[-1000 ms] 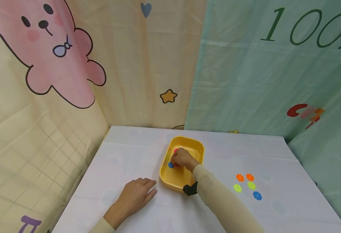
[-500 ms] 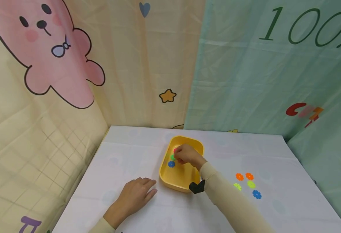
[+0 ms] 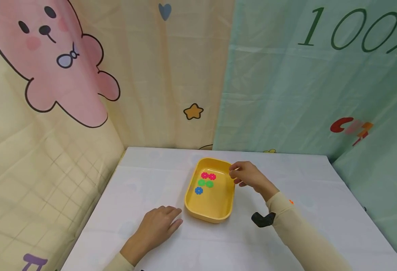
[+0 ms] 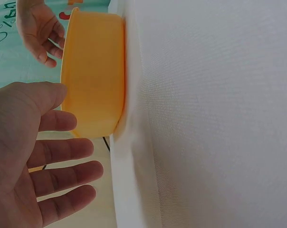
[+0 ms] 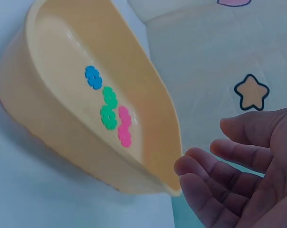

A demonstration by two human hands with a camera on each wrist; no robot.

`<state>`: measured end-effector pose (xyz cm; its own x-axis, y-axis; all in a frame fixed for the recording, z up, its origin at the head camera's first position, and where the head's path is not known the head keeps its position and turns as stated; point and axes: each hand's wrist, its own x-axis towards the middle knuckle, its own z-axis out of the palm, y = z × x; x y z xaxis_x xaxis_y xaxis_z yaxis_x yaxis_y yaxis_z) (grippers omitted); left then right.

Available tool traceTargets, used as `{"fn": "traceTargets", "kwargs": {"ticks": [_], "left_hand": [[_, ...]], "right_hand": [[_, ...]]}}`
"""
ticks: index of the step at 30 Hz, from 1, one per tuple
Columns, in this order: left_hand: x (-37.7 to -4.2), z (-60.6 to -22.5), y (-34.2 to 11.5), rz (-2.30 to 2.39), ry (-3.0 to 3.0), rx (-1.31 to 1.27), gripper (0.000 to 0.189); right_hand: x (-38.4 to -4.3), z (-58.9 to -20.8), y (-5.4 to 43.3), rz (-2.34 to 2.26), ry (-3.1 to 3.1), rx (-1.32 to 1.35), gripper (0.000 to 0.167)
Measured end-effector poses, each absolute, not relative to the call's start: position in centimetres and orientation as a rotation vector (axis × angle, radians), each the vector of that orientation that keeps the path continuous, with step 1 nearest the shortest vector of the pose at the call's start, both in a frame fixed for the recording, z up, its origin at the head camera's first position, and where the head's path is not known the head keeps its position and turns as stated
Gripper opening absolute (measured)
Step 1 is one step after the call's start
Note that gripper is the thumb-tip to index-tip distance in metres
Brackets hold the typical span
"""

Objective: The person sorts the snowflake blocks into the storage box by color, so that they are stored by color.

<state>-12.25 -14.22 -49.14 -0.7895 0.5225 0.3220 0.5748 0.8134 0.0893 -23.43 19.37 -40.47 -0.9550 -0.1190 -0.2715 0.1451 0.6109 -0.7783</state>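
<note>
A yellow plastic tray [image 3: 215, 205] stands on the white-covered table. Inside lie two pink flower-shaped discs [image 3: 212, 177], two green ones [image 3: 209, 184] and a blue one [image 3: 198, 190], in rows by color. My right hand [image 3: 249, 175] hovers at the tray's right rim with loosely bent fingers; in the right wrist view nothing sits between its thumb and fingertips [image 5: 187, 164]. On the near left, my left hand [image 3: 159, 224] rests by the tray's corner, its fingers [image 4: 70, 173] relaxed and spread, holding nothing.
A bit of an orange disc [image 3: 291, 201] peeks out beside the right sleeve [image 3: 306, 233], which covers the area around it. A black strap piece [image 3: 263, 219] juts from that sleeve. Printed curtains [image 3: 164, 75] enclose the table's back and sides.
My right hand has left the tray's inside and moved right to its rim, uncovering the pink and green discs. Its forearm now hides most discs on the right. The left hand stays put.
</note>
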Motion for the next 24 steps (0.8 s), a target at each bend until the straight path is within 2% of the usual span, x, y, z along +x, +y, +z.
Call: {"fn": "traceTargets", "kwargs": {"ticks": [7, 24], "left_hand": [[-12.2, -49.0, -14.4, -0.255, -2.727, -0.833, 0.030], [-11.8, -49.0, -14.6, -0.267, -2.757, -0.775, 0.030]], "right_hand": [[-21.2, -41.0, 24.0, -1.290, 2.575, 0.058, 0.034], [-14.7, -44.8, 35.4, -1.182, 2.680, 0.261, 0.039]]}}
